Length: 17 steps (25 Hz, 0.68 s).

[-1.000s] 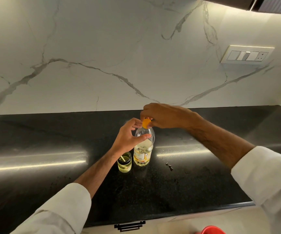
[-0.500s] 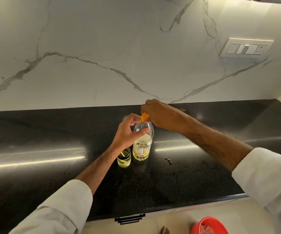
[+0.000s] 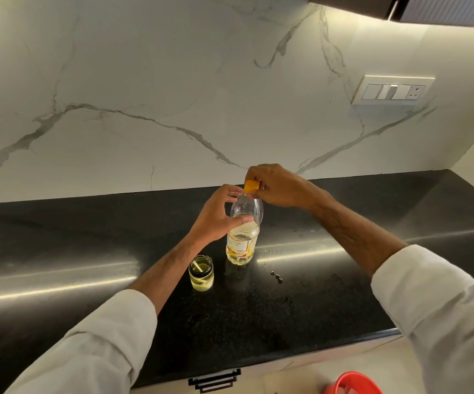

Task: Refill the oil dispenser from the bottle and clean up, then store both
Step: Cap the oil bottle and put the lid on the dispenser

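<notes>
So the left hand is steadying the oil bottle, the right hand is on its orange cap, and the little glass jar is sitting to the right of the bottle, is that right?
Not quite: the little glass jar sits to the left of the oil bottle, not the right, as the head view shows. The rest holds: the left hand steadies the bottle and the right hand is on its orange cap.
</notes>
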{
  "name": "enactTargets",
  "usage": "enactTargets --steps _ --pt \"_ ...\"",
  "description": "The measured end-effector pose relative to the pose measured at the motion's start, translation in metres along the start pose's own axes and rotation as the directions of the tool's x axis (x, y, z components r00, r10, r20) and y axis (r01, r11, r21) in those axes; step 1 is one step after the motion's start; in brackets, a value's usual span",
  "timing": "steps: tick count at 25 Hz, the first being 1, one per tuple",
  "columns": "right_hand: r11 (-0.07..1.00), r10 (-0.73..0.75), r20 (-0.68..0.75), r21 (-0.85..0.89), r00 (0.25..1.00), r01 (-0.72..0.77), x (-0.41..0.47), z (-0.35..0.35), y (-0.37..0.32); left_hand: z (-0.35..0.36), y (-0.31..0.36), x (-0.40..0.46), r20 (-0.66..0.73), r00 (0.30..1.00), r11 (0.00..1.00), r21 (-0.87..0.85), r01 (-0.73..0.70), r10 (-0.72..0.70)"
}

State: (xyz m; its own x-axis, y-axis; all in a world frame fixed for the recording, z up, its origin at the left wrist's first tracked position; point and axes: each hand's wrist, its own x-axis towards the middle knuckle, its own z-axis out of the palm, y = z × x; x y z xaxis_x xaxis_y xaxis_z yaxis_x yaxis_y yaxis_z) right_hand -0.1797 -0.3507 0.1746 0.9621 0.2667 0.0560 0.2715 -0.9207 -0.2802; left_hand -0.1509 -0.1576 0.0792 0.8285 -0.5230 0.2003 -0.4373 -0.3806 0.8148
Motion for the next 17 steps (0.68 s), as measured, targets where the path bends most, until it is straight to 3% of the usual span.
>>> enactTargets --steps 10,14,17 --pt "0.995 0.100 0.061 -0.005 0.993 -0.100 -0.007 0.006 0.020 0.033 -0.002 0.009 0.001 1.000 1.000 -0.001 0.010 -0.010" --pt "0.990 0.100 0.082 -0.106 0.992 -0.091 -0.014 -0.001 0.017 0.024 -0.005 0.002 0.029 1.000 1.000 0.001 0.011 -0.011" --pt "0.973 0.005 -0.079 -0.230 0.997 -0.023 -0.018 -0.002 0.000 0.001 -0.012 -0.018 -0.035 0.999 0.999 0.001 0.038 -0.038"
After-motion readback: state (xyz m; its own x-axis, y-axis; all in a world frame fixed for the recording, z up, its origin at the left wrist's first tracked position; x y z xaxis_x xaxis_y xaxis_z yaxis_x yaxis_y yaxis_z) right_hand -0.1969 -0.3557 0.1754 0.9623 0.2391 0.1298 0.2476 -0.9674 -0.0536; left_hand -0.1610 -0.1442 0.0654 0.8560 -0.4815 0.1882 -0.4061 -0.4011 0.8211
